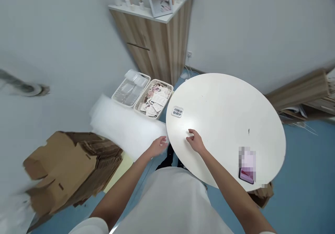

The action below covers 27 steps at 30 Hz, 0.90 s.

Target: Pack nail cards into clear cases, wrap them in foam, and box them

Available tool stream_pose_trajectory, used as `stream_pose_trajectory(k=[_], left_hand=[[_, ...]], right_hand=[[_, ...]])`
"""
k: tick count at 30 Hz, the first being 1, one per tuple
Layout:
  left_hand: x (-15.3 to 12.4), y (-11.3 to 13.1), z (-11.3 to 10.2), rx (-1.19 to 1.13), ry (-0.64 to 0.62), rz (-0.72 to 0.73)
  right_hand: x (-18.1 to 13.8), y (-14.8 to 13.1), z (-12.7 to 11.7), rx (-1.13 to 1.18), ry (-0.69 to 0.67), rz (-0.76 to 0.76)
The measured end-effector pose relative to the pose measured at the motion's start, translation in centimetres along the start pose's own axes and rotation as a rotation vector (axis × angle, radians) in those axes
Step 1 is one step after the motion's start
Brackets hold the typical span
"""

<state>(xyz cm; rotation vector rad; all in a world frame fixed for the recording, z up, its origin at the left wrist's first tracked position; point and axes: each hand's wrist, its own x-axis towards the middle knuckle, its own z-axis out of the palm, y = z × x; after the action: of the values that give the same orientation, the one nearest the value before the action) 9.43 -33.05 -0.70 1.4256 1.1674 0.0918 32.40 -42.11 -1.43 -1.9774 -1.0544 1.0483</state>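
Observation:
My right hand (pixel 196 142) is over the near left part of the white round table (pixel 227 101), thumb and forefinger apart, with nothing between them. Left of the table's edge, my left hand (pixel 158 146) hovers by a stack of white packing sheets (pixel 117 122); its fingers are loosely bent and appear to hold nothing. Whether it touches the sheets I cannot tell. A small clear case (pixel 177 111) with several dark round pieces inside lies on the table, beyond my right hand and apart from it.
A phone (pixel 246 175) lies on the table's near right side, partly blurred out. Behind the sheets stand a basket of printed cards (pixel 154 101) and a basket of clear boxes (pixel 131 87). Flattened cardboard boxes (pixel 70 167) are stacked at left. A wooden cabinet (pixel 157 42) stands behind.

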Motion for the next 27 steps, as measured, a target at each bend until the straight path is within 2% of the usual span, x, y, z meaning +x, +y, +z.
stream_pose_trajectory(k=[5, 8, 12, 16, 18, 22, 27], left_hand=[[-6.3, -4.2, -0.9, 0.234, 0.025, -0.155], [-8.1, -5.9, -1.7, 0.294, 0.134, -0.174], [-8.5, -7.2, -3.0, 0.36, 0.301, -0.193], [-7.1, -8.3, -5.2, 0.435, 0.412, -0.138], [-5.8, -8.8, -6.5, 0.421, 0.45, -0.081], [-3.2, -10.0, -8.7, 0.379, 0.484, 0.022], [-1.4, -11.3, -9.4, 0.375, 0.395, -0.006]], right_hand=[[0.1, -1.3, 2.9, -0.11, -0.206, -0.144], [0.6, -3.1, 5.8, -0.212, -0.357, -0.253], [1.4, -5.5, 9.9, -0.378, -0.484, -0.369], [2.9, -7.7, 14.3, -0.467, -0.597, -0.417], [4.0, -8.6, 16.5, -0.476, -0.567, -0.415], [6.2, -9.3, 20.4, -0.51, -0.329, -0.433], [7.3, -9.0, 23.2, -0.627, -0.272, -0.361]])
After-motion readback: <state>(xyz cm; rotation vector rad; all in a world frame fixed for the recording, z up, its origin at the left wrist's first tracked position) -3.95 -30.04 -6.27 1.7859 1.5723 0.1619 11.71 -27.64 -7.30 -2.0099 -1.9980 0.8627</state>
